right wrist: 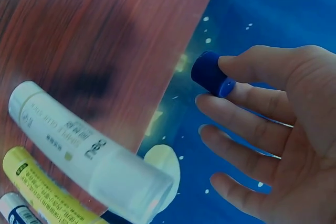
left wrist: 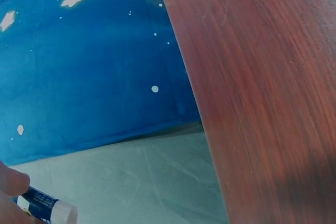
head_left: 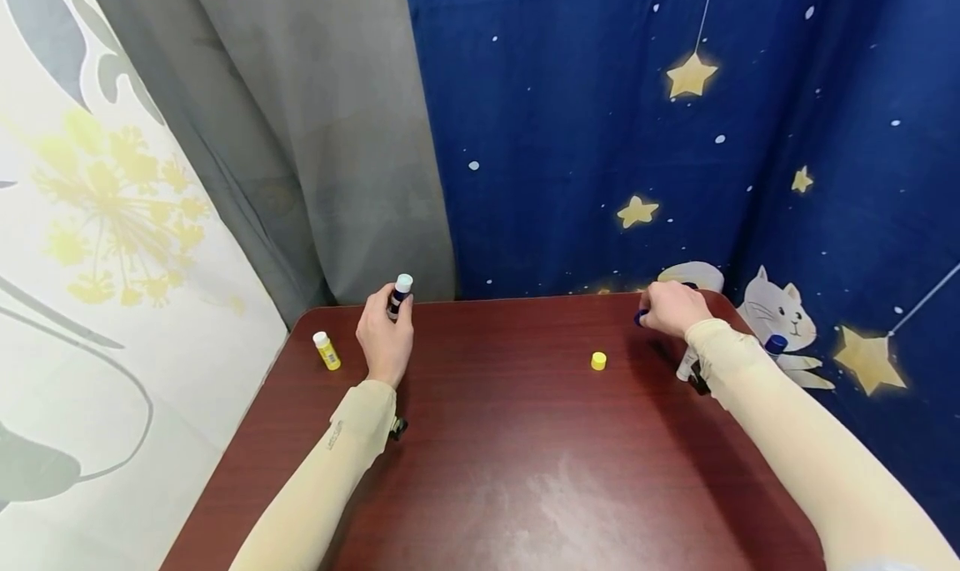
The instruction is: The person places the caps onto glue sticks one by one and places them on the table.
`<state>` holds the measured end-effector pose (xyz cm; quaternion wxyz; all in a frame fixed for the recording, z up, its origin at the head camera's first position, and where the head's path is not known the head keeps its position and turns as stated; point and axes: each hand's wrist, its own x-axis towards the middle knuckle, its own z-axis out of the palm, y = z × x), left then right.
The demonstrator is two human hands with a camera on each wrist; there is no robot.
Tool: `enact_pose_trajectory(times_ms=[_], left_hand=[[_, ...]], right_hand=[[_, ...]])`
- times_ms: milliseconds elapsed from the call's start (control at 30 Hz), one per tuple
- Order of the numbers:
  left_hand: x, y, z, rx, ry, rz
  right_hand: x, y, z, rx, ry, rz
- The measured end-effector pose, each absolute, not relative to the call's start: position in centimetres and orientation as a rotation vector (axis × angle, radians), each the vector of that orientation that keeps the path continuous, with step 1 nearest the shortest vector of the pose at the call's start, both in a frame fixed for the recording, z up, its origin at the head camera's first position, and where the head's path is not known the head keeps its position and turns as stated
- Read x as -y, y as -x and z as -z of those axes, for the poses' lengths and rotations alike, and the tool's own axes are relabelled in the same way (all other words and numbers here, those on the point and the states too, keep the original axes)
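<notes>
At the far edge of the desk (head_left: 525,471), the left hand (head_left: 385,338) wraps its grip around an upright dark glue stick (head_left: 398,298), while the right hand (head_left: 672,307) pinches its small blue cap (right wrist: 211,73), both probably light, rigid, slick plastic best held around the sides.

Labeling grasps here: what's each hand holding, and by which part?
Left hand grips an upright dark glue stick round its body, white cap clear above. Right hand pinches a loose blue cap by its side, thumb and forefinger.
</notes>
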<state>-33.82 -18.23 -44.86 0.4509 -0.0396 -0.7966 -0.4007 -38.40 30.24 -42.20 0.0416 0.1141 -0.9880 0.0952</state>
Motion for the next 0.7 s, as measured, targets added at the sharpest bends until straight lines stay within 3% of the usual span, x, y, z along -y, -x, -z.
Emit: enact_pose_trajectory(times_ms=[700], left_hand=[[17.4, 33.2, 44.9, 1.972, 0.166, 0.885]], right_hand=[[-27.8, 36.4, 39.6, 2.874, -0.341, -0.486]])
